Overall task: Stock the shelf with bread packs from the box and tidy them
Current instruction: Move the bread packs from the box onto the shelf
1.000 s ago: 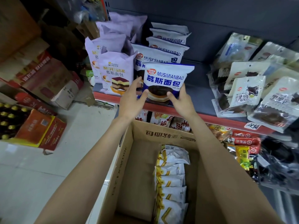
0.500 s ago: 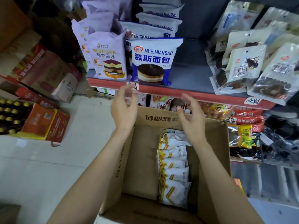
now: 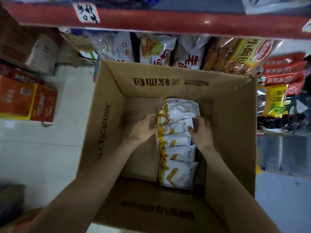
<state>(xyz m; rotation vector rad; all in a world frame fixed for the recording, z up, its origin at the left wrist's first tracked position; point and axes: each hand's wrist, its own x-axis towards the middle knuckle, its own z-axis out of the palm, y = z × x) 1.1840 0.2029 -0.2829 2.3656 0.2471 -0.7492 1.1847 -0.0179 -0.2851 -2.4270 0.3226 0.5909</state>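
Head view: both your hands are down inside the cardboard box [image 3: 232, 115], centre of frame. A single row of white bread packs [image 3: 178, 143] with yellow-gold trim runs along the box's right-of-centre floor, overlapping like shingles from the far wall toward the near flap. The rest of the box floor is bare.

Your left hand [image 3: 144, 128] sits at the row's left edge, fingers spread and loosely curled, touching or just beside the gold trim; motion blur stops me telling which. Your right hand [image 3: 201, 130] is on the row's right edge, fingers open and curved, tips on a pack near the far end. Neither hand has closed on anything yet: wide grip, both sides bracketing the same packs.

Handling, my judgement: these look light, air-puffed film bags with soft bread inside. They are slick, crinkly and easy to crush. Don't squeeze the middle. Take them by the side seams, or press palms flat from both sides and lift several as a block. Expect overlapped packs to slide apart if the pressure is uneven.

The red shelf edge [image 3: 168, 19] with a handwritten price tag [image 3: 86, 12] crosses the top of frame. Other snack bags [image 3: 156, 49] fill the tier beneath it, just beyond the box.
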